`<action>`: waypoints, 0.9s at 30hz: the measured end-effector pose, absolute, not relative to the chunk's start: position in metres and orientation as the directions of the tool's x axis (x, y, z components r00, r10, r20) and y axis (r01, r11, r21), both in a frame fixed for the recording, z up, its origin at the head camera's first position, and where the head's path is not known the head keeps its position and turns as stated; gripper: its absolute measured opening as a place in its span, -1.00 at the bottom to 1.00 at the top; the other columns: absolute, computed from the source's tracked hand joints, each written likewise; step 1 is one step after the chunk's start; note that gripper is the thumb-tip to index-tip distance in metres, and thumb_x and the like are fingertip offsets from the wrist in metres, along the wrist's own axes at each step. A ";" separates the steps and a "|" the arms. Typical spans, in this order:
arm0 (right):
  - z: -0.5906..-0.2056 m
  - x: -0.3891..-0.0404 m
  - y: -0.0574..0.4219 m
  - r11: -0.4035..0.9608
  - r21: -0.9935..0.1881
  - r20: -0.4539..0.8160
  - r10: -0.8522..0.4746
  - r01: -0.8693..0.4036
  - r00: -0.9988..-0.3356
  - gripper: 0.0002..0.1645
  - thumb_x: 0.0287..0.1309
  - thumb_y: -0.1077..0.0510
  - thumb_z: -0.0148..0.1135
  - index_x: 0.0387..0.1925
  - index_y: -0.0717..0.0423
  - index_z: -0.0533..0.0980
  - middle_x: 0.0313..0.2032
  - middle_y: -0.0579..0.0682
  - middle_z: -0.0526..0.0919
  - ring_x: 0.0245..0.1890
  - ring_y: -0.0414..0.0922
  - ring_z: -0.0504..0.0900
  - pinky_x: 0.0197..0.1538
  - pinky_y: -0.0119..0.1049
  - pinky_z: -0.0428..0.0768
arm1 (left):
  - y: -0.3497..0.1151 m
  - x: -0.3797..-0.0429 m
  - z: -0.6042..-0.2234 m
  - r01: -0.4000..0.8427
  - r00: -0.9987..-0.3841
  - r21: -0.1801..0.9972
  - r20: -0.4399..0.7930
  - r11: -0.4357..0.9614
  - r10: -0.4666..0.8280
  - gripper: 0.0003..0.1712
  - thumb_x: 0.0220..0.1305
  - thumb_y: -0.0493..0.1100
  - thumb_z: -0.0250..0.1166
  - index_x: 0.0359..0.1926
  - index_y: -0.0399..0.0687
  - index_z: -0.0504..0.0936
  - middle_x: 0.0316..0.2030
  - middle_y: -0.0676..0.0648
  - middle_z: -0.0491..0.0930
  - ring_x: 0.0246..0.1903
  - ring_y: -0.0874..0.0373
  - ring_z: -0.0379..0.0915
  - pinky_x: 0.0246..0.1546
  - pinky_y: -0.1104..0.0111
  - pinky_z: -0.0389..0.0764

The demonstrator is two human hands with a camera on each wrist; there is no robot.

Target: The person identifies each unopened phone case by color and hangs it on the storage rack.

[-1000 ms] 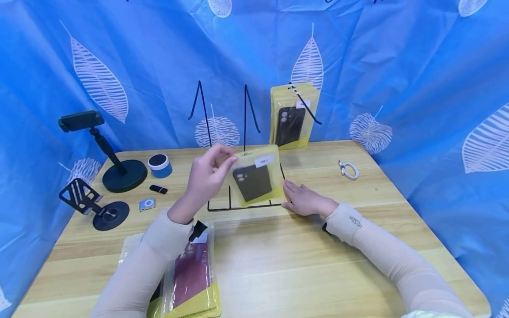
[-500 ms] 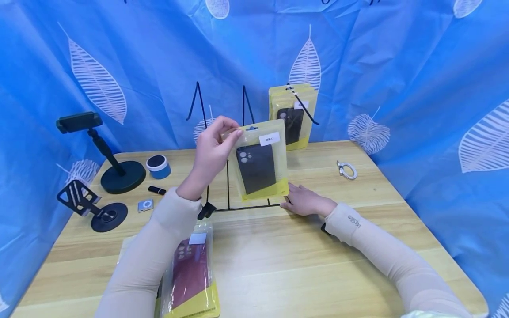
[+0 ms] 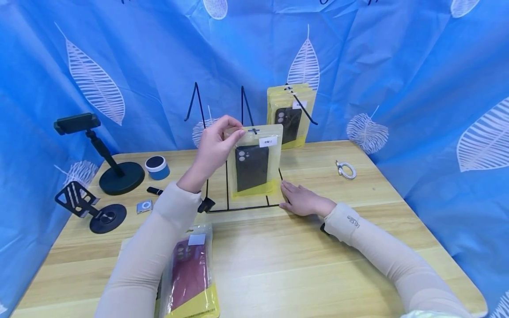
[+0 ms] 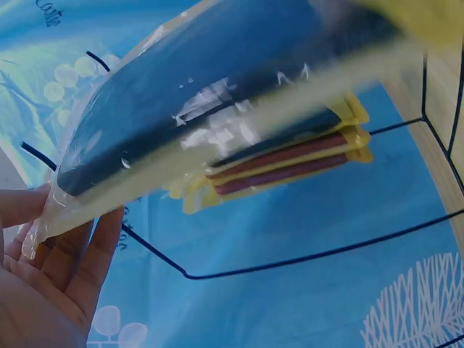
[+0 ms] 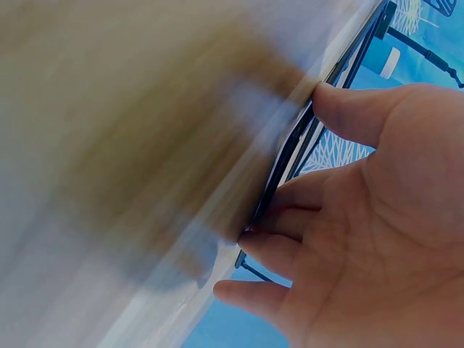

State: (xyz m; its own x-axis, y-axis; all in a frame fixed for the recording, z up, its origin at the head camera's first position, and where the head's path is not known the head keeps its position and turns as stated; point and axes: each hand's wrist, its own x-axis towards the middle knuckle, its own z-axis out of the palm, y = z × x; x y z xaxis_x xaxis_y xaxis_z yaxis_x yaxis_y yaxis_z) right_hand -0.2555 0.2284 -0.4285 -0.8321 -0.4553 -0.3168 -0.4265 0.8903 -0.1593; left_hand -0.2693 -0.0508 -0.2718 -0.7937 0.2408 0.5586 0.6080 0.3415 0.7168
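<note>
My left hand (image 3: 216,143) pinches the top left corner of a clear-and-yellow pouch with a dark phone case (image 3: 252,168) inside. The pouch hangs upright at the middle hook of a black wire display rack (image 3: 242,106). In the head view the hook's tip overlaps the pouch's hang hole; whether it passes through cannot be told. The left wrist view shows the pouch (image 4: 217,101) close up, between thumb and fingers. Down on the table, my right hand (image 3: 304,199) holds the rack's front right base corner, thumb and fingertips against the wire (image 5: 286,152).
Several similar pouches (image 3: 292,117) hang on the right hook. Pouches with a dark red case (image 3: 191,269) lie front left. Phone stands (image 3: 121,176), a blue round speaker (image 3: 157,168), a black stick (image 3: 154,191) and a small silver player (image 3: 144,206) stand left. A white cable (image 3: 347,170) lies right.
My left hand has raised the pouch from low over the rack's base and brought it back against the middle hook, now more upright. The right hand stays at the base corner.
</note>
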 end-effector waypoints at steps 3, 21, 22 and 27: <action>-0.427 -0.254 0.227 0.890 -0.160 -0.320 -0.456 -0.426 -0.831 -0.10 0.51 -0.19 -0.12 0.53 0.32 -0.10 0.56 0.25 -0.18 0.57 0.13 -0.09 0.53 0.18 0.03 | -0.052 -0.276 -0.272 0.591 -0.806 0.722 0.544 0.359 0.233 -0.80 0.40 -0.09 0.26 -0.10 -0.11 0.63 -0.06 -0.06 0.71 -0.65 0.08 0.21 -0.64 0.38 0.28; -0.428 -0.254 0.229 0.887 -0.179 -0.313 -0.461 -0.426 -0.830 -0.10 0.50 -0.20 -0.12 0.53 0.32 -0.08 0.57 0.24 -0.18 0.57 0.12 -0.12 0.52 0.22 -0.01 | -0.042 -0.326 -0.264 0.417 -0.879 0.691 0.471 0.591 0.069 -0.59 0.42 0.16 0.17 0.10 0.05 0.52 -0.40 -0.06 0.57 -0.68 0.10 0.23 -0.61 0.33 0.28; -0.429 -0.254 0.230 0.887 -0.180 -0.313 -0.462 -0.426 -0.830 -0.10 0.50 -0.20 -0.13 0.53 0.32 -0.08 0.57 0.24 -0.18 0.58 0.12 -0.12 0.52 0.22 -0.01 | -0.042 -0.329 -0.264 0.415 -0.877 0.686 0.477 0.598 0.060 -0.59 0.42 0.16 0.16 0.11 0.05 0.52 -0.46 -0.04 0.53 -0.70 0.10 0.19 -0.62 0.32 0.26; -0.429 -0.255 0.232 0.886 -0.181 -0.313 -0.463 -0.427 -0.829 -0.10 0.50 -0.21 -0.14 0.53 0.32 -0.09 0.57 0.23 -0.19 0.58 0.12 -0.14 0.53 0.21 -0.03 | -0.037 -0.343 -0.262 0.388 -0.882 0.694 0.471 0.606 0.025 -0.58 0.44 0.17 0.13 0.13 0.06 0.50 -0.54 -0.01 0.46 -0.71 0.11 0.20 -0.61 0.31 0.27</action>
State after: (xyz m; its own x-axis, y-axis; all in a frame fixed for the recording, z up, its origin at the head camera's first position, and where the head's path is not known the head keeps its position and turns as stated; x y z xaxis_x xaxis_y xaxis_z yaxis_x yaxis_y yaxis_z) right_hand -0.2546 0.2317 -0.4290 -0.8294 -0.4631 -0.3125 -0.4267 0.8861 -0.1809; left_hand -0.3428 -0.0371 -0.2621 -0.8816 0.0249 0.4714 0.3883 0.6060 0.6943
